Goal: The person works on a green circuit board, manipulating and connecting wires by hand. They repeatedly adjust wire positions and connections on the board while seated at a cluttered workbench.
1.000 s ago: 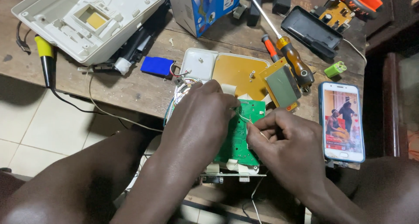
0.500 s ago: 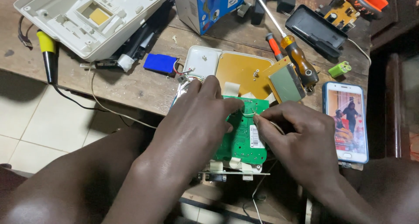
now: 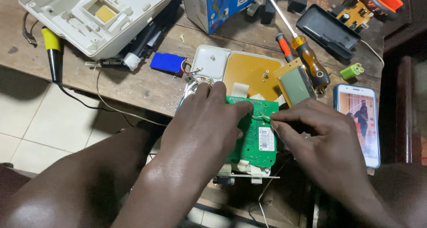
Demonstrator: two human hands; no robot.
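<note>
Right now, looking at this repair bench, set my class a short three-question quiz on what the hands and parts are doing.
1. True or false: the left hand rests on the green circuit board.
2. What does the right hand pinch over the board? A) a thin wire B) a screwdriver C) the blue battery
3. Fill in: the phone with the lit screen lies on the person's ____ side of the board.

Key
1. True.
2. A: a thin wire; the orange-handled screwdriver and blue battery lie untouched on the wooden table.
3. Right.
</note>
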